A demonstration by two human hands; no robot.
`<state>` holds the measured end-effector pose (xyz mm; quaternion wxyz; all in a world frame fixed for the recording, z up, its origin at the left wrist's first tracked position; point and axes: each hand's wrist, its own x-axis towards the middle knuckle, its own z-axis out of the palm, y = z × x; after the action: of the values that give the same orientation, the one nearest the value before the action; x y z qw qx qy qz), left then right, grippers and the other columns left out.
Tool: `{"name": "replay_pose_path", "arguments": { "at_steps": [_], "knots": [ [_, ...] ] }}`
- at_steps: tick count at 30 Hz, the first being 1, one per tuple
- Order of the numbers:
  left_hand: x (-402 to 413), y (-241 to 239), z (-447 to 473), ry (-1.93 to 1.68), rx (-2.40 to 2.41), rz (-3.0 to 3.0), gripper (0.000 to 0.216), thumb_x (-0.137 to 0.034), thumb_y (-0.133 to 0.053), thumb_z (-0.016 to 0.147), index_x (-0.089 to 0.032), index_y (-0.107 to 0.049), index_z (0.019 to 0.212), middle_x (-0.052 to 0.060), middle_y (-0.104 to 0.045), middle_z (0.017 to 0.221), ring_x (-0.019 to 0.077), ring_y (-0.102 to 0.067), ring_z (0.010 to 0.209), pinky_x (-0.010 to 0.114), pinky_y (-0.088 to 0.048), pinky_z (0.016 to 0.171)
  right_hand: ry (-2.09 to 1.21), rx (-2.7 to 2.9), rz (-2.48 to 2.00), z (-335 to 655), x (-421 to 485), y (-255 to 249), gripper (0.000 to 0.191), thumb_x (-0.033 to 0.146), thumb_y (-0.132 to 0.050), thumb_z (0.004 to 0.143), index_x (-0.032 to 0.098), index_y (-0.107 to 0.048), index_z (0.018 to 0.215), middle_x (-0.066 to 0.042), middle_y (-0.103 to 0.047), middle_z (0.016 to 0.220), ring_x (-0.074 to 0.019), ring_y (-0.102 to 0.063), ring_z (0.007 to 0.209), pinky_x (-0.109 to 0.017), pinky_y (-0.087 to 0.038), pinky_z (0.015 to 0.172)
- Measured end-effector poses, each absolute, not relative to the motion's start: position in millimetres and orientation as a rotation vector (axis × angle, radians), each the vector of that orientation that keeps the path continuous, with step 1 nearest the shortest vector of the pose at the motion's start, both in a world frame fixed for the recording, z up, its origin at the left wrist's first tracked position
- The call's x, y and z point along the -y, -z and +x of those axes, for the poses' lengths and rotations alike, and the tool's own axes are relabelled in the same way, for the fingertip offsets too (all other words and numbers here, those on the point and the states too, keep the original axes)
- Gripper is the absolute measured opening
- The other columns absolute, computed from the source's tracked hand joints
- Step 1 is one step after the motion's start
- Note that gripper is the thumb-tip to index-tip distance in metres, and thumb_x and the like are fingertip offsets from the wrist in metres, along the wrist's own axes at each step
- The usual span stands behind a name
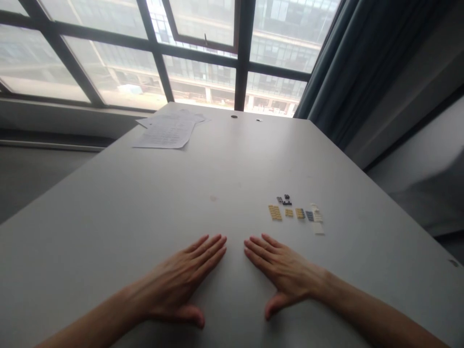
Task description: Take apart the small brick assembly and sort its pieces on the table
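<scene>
My left hand (183, 278) lies flat on the white table (145, 193), fingers stretched out and thumb apart, holding nothing. Mirroring it, my right hand (284, 273) rests palm down with its thumb spread. A gap separates the two sets of fingertips. Just beyond the right hand is a group of small building bricks: yellow bricks (275, 213), a smaller yellow set (289, 212), yellow and grey pieces (300, 213), blue-grey pieces (309, 216), white pieces (317, 215) and black pieces (286, 203). Neither hand touches them.
Several printed paper sheets (166, 130) overlap at the table's far left. A dark round spot (234, 116) and a small white-and-dark item (259, 120) are near the far edge. Behind stand a framed window (203, 77) and a dark curtain (348, 67) on the right.
</scene>
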<state>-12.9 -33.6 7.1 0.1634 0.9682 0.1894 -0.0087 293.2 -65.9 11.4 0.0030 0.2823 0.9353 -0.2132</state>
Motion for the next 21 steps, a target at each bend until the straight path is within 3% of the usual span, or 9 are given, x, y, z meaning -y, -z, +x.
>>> {"name": "replay_pose_path", "arguments": {
  "at_steps": [10, 15, 18, 21],
  "knots": [
    [35.1, -7.3, -12.5, 0.017, -0.559, 2.730, 0.107, -0.074, -0.047, 0.075, -0.020, 0.007, 0.149, 0.012, -0.009, 0.155, 0.0320, -0.016, 0.141, 0.048, -0.014, 0.117, 0.698, -2.928, 0.899, 294.3, 64.6, -12.3, 0.104, 0.071, -0.050, 0.077, 0.009, -0.007, 0.150, -0.017, -0.011, 0.154, -0.0294, -0.008, 0.143, -0.045, 0.000, 0.117],
    [34.5, 1.2, -14.9, -0.104, -0.677, 2.756, 0.098, -0.065, -0.050, 0.080, -0.023, 0.003, 0.150, 0.010, -0.015, 0.155, 0.0311, -0.021, 0.140, 0.048, -0.021, 0.115, 0.467, -3.091, 0.971, 302.2, 70.5, -1.8, 0.090, 0.068, -0.049, 0.080, 0.014, -0.024, 0.147, -0.014, -0.031, 0.150, -0.0284, -0.026, 0.139, -0.046, -0.015, 0.117],
    [32.0, 10.3, -19.9, -0.240, -0.793, 2.762, 0.084, -0.053, -0.051, 0.085, -0.029, -0.004, 0.150, 0.007, -0.026, 0.153, 0.0301, -0.027, 0.138, 0.049, -0.028, 0.113, 0.085, -3.190, 1.386, 335.7, 70.3, 14.2, 0.077, 0.066, -0.053, 0.080, 0.020, -0.039, 0.141, -0.013, -0.044, 0.142, -0.0313, -0.034, 0.135, -0.051, -0.023, 0.113],
    [28.3, 16.8, -24.8, -0.314, -0.888, 2.764, 0.081, -0.048, -0.052, 0.086, -0.030, -0.006, 0.150, 0.005, -0.029, 0.152, 0.0302, -0.028, 0.138, 0.049, -0.029, 0.113, -0.312, -2.899, 2.124, 389.0, 60.3, 31.4, 0.082, 0.067, -0.057, 0.075, 0.022, -0.037, 0.141, -0.016, -0.038, 0.144, -0.0380, -0.028, 0.136, -0.059, -0.025, 0.107]
  ]
}}
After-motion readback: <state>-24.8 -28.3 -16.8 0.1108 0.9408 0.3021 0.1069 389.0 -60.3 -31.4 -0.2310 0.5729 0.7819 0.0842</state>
